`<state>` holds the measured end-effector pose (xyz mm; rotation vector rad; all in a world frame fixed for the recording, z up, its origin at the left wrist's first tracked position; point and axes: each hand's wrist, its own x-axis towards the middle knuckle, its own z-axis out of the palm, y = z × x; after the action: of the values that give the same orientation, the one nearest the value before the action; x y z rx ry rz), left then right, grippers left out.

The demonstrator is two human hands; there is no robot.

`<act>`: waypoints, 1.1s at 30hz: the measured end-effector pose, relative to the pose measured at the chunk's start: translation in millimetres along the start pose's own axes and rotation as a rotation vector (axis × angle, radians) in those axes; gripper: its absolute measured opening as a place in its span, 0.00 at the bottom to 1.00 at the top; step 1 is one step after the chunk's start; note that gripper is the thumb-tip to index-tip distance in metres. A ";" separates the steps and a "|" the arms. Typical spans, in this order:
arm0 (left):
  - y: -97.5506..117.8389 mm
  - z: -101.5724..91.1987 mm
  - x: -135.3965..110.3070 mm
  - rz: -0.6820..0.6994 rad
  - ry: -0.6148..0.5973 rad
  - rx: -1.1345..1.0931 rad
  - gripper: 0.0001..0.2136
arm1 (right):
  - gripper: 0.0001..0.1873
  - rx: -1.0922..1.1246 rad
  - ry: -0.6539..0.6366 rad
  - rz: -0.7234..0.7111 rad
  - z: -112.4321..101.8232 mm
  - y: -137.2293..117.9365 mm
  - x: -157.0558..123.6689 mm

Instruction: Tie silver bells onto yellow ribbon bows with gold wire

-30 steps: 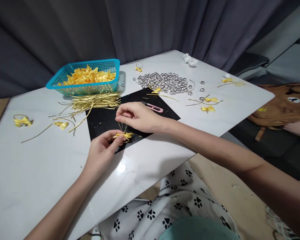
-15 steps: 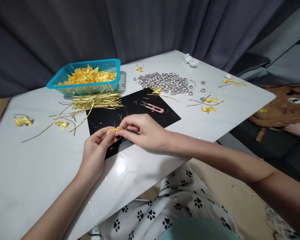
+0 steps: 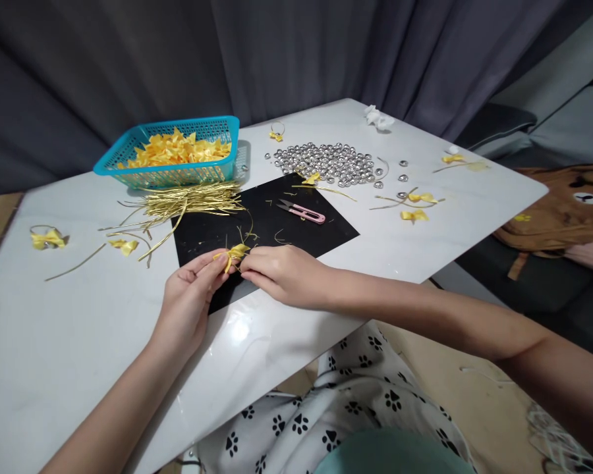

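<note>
On my white worktop (image 3: 79, 329), a black sheet (image 3: 264, 227) lies mid-frame. Over it, just left of centre, my left hand (image 3: 188, 289) pinches a yellow ribbon bow (image 3: 238, 251); my right hand (image 3: 286, 273) curls beside it, grip too hidden to tell.

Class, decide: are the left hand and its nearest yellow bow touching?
Touching. The head view shows the left hand pinching the yellow bow, with part sticking out.
</note>
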<state>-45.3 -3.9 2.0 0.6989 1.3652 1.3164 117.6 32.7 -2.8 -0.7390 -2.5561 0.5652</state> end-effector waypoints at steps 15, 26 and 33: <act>-4.8 -1.9 -1.0 0.063 0.028 0.143 0.07 | 0.06 0.361 0.012 0.107 4.1 -1.7 -4.9; -7.0 -3.1 -0.4 0.089 -0.051 0.198 0.08 | 0.07 1.142 0.282 0.584 3.2 -3.8 9.2; -8.7 -4.3 -1.2 0.139 -0.099 0.232 0.08 | 0.04 1.322 0.226 0.721 -1.3 -5.7 9.7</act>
<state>-46.8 -8.3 -6.7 1.0189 1.4227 1.2239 108.4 34.2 3.7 -1.0111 -1.1331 1.9240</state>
